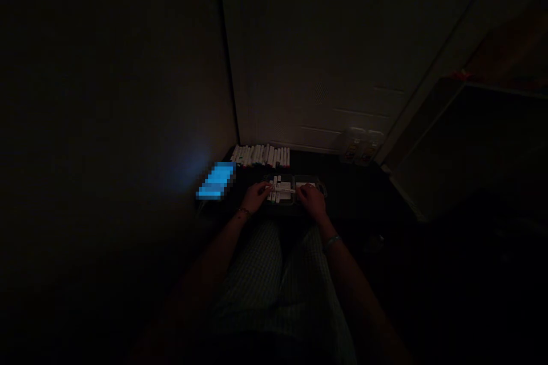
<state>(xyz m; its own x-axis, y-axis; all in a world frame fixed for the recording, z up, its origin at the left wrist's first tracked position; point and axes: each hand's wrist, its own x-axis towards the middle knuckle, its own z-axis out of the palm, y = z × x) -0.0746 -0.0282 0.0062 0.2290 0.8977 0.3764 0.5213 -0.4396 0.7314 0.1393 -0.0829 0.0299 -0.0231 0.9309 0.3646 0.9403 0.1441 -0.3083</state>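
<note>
The scene is very dark. My left hand (256, 197) and my right hand (311, 201) rest over a small open case (322, 187) on the floor in front of my knees. A white marker (283, 189) lies crosswise between the two hands, and both seem to pinch its ends. Several more white markers stand in the case under it. The fingers of both hands look curled.
A row of white markers (261, 155) lies against the wall behind the case. A glowing blue screen (216, 181) sits to the left. A clear plastic container (360, 145) stands at the back right, and a dark piece of furniture (471, 142) fills the right side.
</note>
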